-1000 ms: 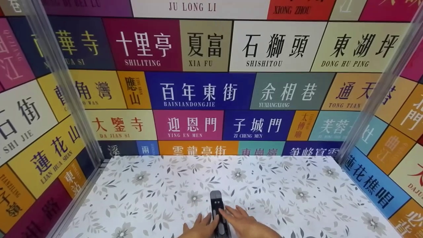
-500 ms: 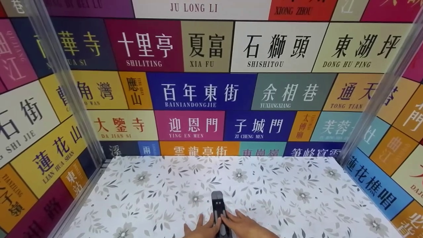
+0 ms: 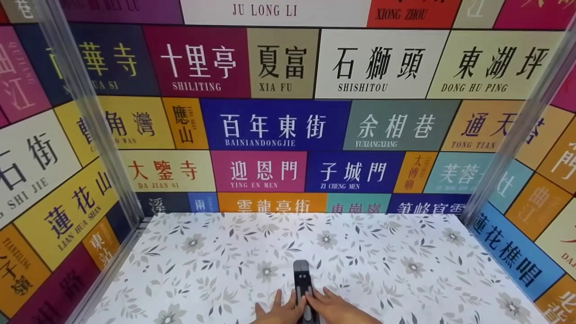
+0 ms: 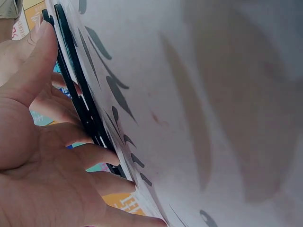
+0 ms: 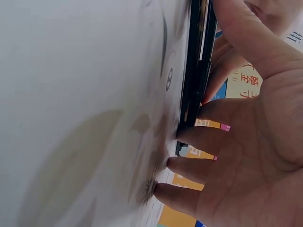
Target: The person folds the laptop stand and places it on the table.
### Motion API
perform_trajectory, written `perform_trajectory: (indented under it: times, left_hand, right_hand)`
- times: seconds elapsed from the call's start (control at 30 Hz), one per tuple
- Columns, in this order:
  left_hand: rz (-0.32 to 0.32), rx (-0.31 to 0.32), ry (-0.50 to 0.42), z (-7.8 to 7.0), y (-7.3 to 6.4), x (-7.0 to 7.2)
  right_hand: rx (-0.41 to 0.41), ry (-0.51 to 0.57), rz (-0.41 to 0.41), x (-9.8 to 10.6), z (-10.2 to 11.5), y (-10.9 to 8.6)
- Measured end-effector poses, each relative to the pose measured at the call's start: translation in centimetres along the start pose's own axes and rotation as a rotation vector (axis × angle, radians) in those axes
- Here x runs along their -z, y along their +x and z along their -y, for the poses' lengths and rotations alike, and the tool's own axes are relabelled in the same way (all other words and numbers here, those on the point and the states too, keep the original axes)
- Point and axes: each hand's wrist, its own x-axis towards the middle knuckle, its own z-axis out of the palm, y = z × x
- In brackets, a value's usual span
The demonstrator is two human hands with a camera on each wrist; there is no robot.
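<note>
A long, narrow black object with a grey far end, looking like a stapler (image 3: 302,274), lies lengthwise on the patterned table cover at the bottom centre of the head view. My left hand (image 3: 281,311) rests along its left side, fingers spread and fairly straight, thumb laid on its near part. On the other side, my right hand (image 3: 335,308) touches it the same way. From the side, in the left wrist view, the object (image 4: 78,90) shows two thin bars with a narrow gap. Fingertips of both hands meet the cover. The object's near end is partly hidden by the hands.
The white cover (image 3: 216,256) has grey flowers and leaves. Behind it rises a wall of coloured name panels (image 3: 274,123). Side panels stand left and right, with clear plastic-like corner strips (image 3: 101,135) at the joins.
The stapler-like object and both hands have shifted slightly to the right in the head view. The fingers have settled closer along its sides, and the thumbs have drawn nearer together.
</note>
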Motion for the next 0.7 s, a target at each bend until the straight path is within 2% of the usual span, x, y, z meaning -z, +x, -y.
perform_trajectory:
  times: [0.1,0.33,0.43,0.63,0.7]
  left_hand:
    - [-0.005,-0.001,-0.007,-0.4,0.1,0.0]
    - [-0.033,0.007,0.014,-1.8,-1.8,0.7]
    - [-0.032,0.003,0.018,-2.0,-2.0,0.8]
    - [-0.019,0.003,0.016,-1.5,-0.3,0.4]
    - [-0.016,0.004,0.006,-1.3,0.4,0.2]
  right_hand:
    - [-0.017,0.023,0.008,0.1,-0.1,-0.2]
    - [-0.079,0.110,0.081,0.3,-0.6,-0.3]
    - [-0.076,0.121,0.086,0.2,-0.9,-0.2]
    - [-0.090,0.210,0.092,0.0,-1.7,-0.3]
    - [-0.072,0.217,0.088,0.0,-2.0,-0.5]
